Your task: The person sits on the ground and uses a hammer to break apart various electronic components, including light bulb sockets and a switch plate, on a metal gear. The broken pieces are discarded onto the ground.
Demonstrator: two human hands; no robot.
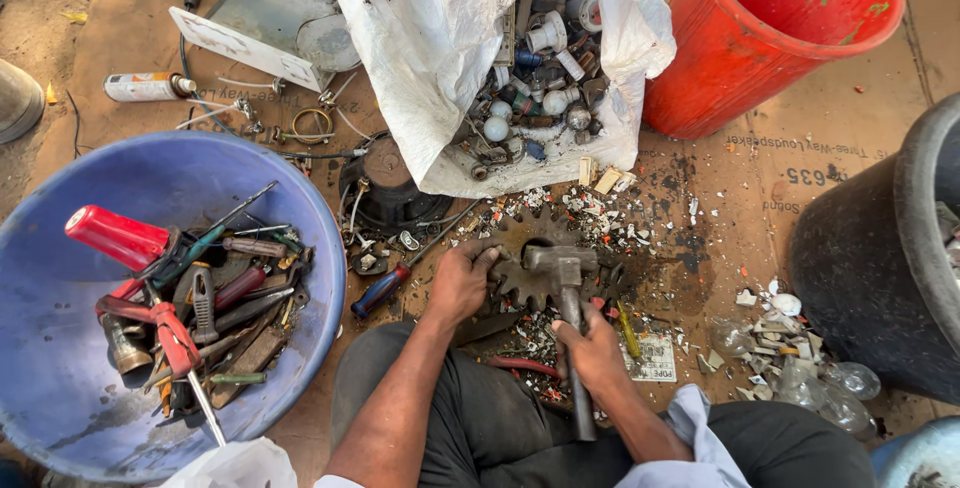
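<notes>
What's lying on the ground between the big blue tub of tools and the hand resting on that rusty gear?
In the head view, a blue-and-red-handled screwdriver lies between the blue tub and the left hand on the gear, with small scrap bits.

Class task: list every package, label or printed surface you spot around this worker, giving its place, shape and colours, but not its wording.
Spray can: lying far left on the floor, a white cylinder with an orange band.
Paper slip: beside the right hand, small white rectangle with dark print.
Cardboard sheet: flat under everything, brown with dark printing near the red bucket.
No screens or signs.
</notes>
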